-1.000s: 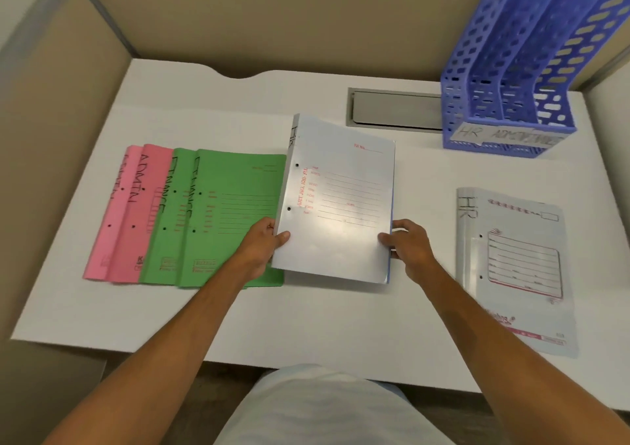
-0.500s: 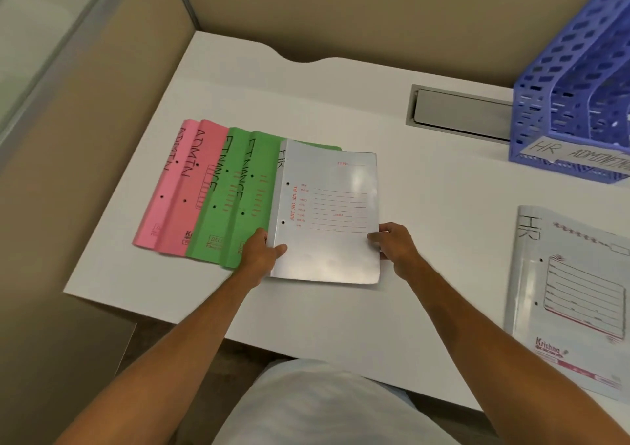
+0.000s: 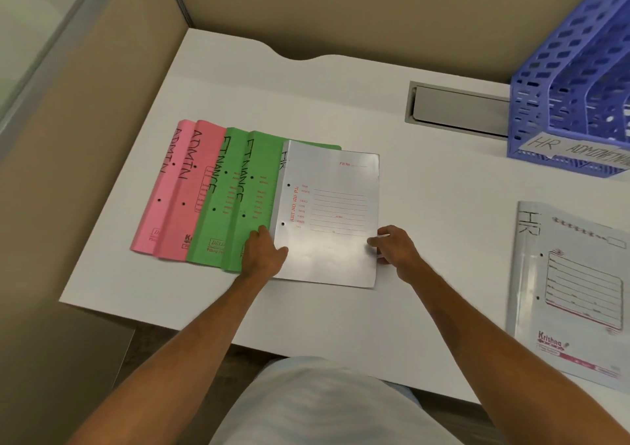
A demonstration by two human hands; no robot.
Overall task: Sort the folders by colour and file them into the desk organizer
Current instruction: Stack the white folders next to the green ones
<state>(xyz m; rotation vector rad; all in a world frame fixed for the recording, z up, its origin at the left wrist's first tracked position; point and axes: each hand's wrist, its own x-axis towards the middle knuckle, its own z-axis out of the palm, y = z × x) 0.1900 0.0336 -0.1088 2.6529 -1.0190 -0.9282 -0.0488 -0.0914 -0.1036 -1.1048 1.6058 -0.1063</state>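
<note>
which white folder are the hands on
The middle white folder, overlapping the green folders, held by the left hand and right hand; the far-right white folder lies untouched.

The grey folder point(image 3: 327, 219) has a smooth, glossy skin, plastic by the look, with a bright patch of glare on its near half. Left of it, the pink folders point(image 3: 170, 213) and green folders point(image 3: 218, 230) are matt card. Right of it, the second grey folder point(image 3: 572, 250) looks likewise smooth and faintly shiny. Beyond it to the right, the organizer point(image 3: 559, 80) is perforated blue plastic with a paper label point(image 3: 576, 146). The surface point(image 3: 426, 185) under it is smooth, matt white.
</note>
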